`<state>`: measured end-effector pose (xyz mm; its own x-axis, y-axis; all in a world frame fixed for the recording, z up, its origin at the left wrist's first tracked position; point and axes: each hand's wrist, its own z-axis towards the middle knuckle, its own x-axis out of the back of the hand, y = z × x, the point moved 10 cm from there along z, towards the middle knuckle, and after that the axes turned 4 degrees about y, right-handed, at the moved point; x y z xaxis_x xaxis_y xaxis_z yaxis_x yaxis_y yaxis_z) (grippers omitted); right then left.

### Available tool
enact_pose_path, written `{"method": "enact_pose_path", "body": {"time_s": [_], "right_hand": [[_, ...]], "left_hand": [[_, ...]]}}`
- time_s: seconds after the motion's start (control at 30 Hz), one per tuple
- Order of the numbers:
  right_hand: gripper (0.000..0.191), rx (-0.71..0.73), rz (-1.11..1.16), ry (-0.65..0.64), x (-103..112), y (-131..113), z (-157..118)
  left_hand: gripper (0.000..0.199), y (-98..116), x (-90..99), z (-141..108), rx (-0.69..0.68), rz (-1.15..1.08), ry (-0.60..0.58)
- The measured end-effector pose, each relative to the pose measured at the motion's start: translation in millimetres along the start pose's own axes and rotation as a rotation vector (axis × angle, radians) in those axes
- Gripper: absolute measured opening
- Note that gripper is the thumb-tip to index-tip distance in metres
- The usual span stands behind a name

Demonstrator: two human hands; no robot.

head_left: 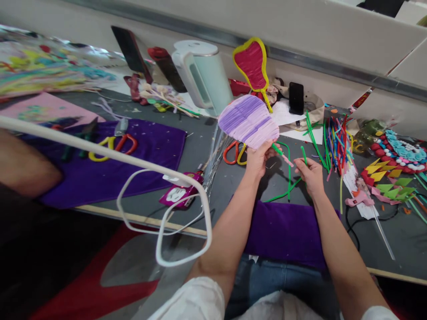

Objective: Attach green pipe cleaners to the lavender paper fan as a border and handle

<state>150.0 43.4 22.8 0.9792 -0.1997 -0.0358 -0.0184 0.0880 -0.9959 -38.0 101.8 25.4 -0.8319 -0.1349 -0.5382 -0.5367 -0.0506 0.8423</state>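
Note:
A rounded fan shape striped in purple and pink is gripped near its base by my left hand. Its short handle, wrapped in green and pink, points to the right, toward my other hand. My right hand pinches a green pipe cleaner, whose tip sticks up above the fingers. More green pipe cleaner bends and crosses on the grey table between the hands. Below them a folded purple cloth lies at the table's front edge.
Scissors lie left of my left hand. Behind stand a kettle and a yellow-rimmed red fan. Colourful pipe cleaners lie at right. A white looped frame crosses the left foreground; another person's arm is at far left.

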Motion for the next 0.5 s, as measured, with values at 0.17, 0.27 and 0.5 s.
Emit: {"method": "enact_pose_path", "body": {"time_s": [0.17,0.27,0.5], "right_hand": [[0.02,0.291,-0.339,0.016,-9,-24,-10],[0.015,0.37,-0.452,0.022,-10,-28,-15],[0.022,0.423,-0.5,0.03,-11,-27,-21]], "left_hand": [[0.039,2,-10.0,-11,-0.025,0.031,0.0],[0.039,0,-11.7,-14,-0.023,0.068,0.024],[0.038,-20,-6.6,-13,0.069,0.072,0.054]]}}
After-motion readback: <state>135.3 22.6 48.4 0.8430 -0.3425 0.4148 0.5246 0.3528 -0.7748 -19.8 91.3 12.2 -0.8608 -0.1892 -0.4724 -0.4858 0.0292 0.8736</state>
